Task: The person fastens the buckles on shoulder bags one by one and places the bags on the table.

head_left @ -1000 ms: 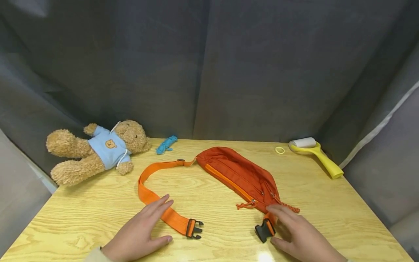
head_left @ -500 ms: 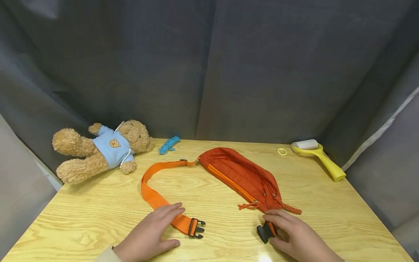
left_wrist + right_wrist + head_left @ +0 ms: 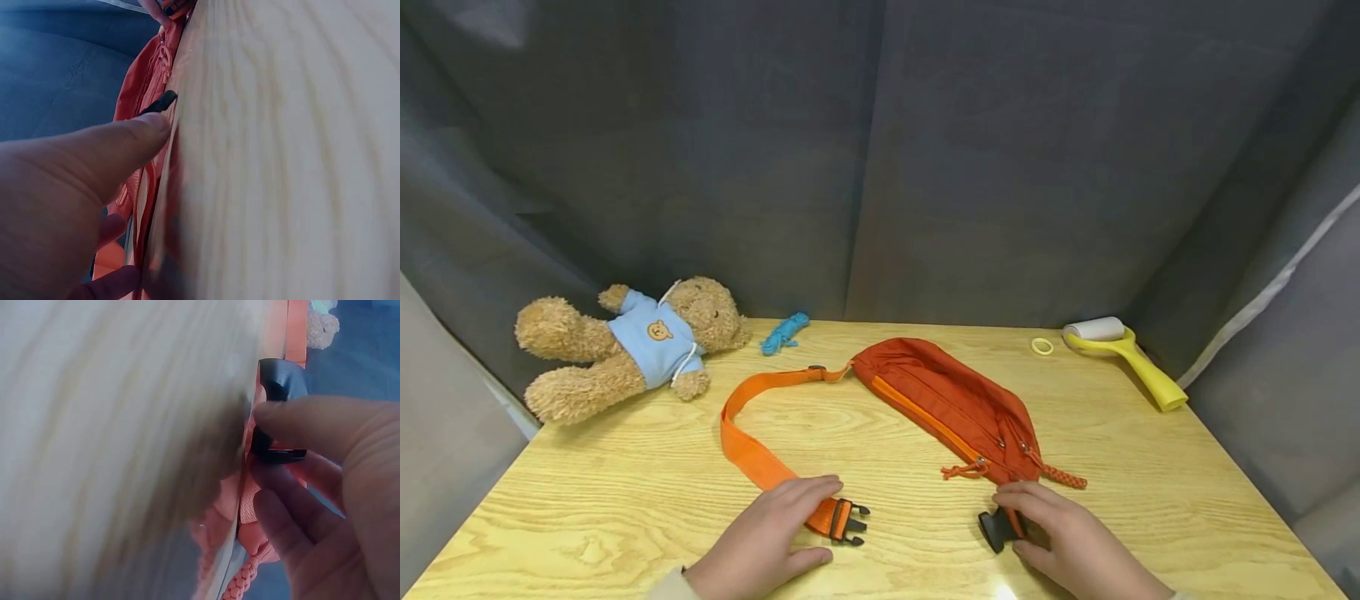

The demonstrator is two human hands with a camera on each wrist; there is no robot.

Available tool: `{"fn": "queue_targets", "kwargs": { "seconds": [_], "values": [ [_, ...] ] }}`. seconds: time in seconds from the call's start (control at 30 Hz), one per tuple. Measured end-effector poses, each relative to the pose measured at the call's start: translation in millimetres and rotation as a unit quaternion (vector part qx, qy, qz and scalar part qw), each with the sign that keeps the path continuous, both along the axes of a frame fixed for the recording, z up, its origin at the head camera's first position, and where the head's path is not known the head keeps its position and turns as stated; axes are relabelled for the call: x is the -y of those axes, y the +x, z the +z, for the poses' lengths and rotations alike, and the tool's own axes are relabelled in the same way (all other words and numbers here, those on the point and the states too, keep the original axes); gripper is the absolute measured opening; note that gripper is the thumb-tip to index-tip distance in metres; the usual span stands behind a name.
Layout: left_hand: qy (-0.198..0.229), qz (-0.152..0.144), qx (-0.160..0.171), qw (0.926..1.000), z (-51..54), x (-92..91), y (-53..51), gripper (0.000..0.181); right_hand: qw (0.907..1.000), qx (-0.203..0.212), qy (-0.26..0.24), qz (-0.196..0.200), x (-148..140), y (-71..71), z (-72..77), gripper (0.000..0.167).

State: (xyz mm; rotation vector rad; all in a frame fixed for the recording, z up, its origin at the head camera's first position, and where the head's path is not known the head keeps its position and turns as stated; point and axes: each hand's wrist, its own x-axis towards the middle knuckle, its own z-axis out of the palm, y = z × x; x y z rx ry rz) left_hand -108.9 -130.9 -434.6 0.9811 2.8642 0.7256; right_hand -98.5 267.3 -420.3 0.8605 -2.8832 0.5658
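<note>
A red waist bag lies on the table, its orange strap curving round to the left. That strap ends in a black prong buckle half. My left hand is over the strap just behind the prongs, fingers relaxed and thumb apart; its fingertips partly hide the webbing. At the bag's near end, my right hand pinches the black socket buckle half between thumb and fingers. In the right wrist view the thumb crosses the socket half, hiding part of it.
A teddy bear in a blue top lies at the back left, next to a bundle of blue cord. At the back right are a yellow ring and a yellow-handled lint roller. A dark curtain stands behind the table.
My left hand has moved right along the strap towards the prong buckle half. My right fingers have closed on the socket buckle half, which has turned slightly. The bag stays put.
</note>
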Motion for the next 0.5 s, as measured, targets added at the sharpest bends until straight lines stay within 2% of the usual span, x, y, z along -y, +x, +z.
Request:
{"fn": "queue_targets", "kwargs": {
  "seconds": [0.13,0.33,0.5],
  "values": [
    [-0.001,0.003,-0.012,0.9999,-1.0,-4.7,0.0,0.069,1.0,0.004,-0.002,0.002,2.1,-1.1,0.1,0.054],
    [-0.005,0.009,-0.002,1.0,-1.6,-9.7,-1.6,0.063,0.9997,0.021,0.006,-0.009,7.6,-2.7,0.7,0.05],
    [-0.002,0.006,-0.017,0.9998,-3.0,-13.4,-2.1,0.061,0.9992,0.033,0.001,-0.021,14.3,-3.7,0.7,0.048]
  ]
}}
